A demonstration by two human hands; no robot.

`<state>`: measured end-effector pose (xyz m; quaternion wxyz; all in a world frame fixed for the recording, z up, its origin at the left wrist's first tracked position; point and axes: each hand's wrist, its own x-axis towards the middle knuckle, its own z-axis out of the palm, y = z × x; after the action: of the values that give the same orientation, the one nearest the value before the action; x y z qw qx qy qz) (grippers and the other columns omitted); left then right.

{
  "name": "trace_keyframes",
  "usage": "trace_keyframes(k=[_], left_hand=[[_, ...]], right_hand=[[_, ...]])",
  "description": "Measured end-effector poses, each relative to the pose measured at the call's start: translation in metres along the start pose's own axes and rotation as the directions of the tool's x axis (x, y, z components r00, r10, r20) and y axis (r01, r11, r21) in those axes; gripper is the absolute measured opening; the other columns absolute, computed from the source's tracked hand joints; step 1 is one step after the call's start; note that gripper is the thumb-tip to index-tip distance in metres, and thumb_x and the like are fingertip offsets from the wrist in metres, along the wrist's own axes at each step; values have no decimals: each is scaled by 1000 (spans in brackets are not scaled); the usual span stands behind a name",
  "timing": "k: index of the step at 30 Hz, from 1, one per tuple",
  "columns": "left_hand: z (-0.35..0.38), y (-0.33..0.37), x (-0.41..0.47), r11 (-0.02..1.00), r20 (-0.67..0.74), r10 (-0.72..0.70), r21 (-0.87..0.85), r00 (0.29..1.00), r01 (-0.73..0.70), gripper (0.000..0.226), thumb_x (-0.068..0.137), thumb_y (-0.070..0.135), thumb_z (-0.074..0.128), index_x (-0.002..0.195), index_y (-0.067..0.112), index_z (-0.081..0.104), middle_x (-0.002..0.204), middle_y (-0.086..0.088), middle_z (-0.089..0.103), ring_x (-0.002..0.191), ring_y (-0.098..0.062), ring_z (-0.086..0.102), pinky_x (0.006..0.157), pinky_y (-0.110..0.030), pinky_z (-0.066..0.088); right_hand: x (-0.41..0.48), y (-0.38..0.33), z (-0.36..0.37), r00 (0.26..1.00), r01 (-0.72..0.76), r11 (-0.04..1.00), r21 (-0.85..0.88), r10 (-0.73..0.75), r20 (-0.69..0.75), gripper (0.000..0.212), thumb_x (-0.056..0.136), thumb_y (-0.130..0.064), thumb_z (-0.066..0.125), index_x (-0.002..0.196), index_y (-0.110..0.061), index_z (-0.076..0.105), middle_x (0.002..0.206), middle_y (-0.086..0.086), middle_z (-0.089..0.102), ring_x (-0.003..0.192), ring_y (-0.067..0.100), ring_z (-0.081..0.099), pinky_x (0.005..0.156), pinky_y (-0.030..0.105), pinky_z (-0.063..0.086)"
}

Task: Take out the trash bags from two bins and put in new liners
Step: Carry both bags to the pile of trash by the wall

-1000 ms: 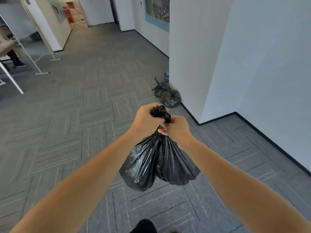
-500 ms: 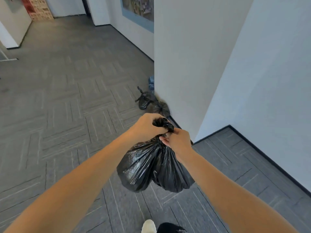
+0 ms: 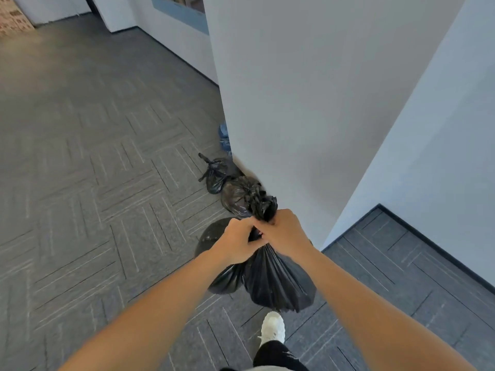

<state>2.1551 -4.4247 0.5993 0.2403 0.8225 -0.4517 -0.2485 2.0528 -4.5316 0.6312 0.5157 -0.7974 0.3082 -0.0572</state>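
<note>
I see the left arm reaching in from the lower left, and the left hand (image 3: pixel 237 243) is curled knuckles-up around the gathered neck of the black trash bag (image 3: pixel 276 286). Touching it on the right, the right hand (image 3: pixel 288 234) grips the same neck, with bunched plastic sticking up above its fingers. The bag hangs below both hands, off the carpet. Just beyond the hands a nearer tied bag (image 3: pixel 237 195) and a farther tied bag (image 3: pixel 217 174) lie against the white pillar (image 3: pixel 308 108).
</note>
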Motion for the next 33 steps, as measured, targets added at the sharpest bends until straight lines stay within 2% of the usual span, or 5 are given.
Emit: trace_keyframes(k=[6,9,17,22,33], left_hand=[[-25,-22,139,995,208,31,84,978,-49,35,95,46,48,95,14,64,84,-3,67,85,-26,62,79,-36,48],[-29,-26,196,995,271,55,66,961,-75,30,98,31,55,70,26,46,67,5,51,70,-22,52,65,-34,37],[16,-124,364,996,455,7,75,891,-46,31,92,39,64,88,8,66,84,-8,64,79,-23,61,63,-32,40],[67,-183,440,997,522,34,37,852,-62,23,88,34,70,102,15,71,92,0,69,85,-17,63,68,-31,45],[211,-298,541,972,512,119,117,851,-206,16,93,27,65,100,12,67,93,-3,66,86,-22,62,70,-32,48]], right_hand=[[125,6,-41,998,7,963,-271,12,68,51,94,-20,58,53,-18,28,47,-2,32,47,11,26,46,24,20],[180,27,-52,993,-115,984,-138,112,-26,52,93,-30,65,53,-16,35,46,-1,36,45,10,30,45,22,24],[333,139,-19,842,-482,840,249,523,-136,60,69,-56,69,85,2,70,80,22,72,81,37,71,79,54,58],[387,197,12,790,-532,804,266,584,-186,46,87,-36,65,71,6,58,64,22,58,61,27,55,69,51,53],[482,357,87,737,-578,771,267,634,-234,45,95,-38,58,84,6,62,79,27,68,80,40,68,73,47,58]])
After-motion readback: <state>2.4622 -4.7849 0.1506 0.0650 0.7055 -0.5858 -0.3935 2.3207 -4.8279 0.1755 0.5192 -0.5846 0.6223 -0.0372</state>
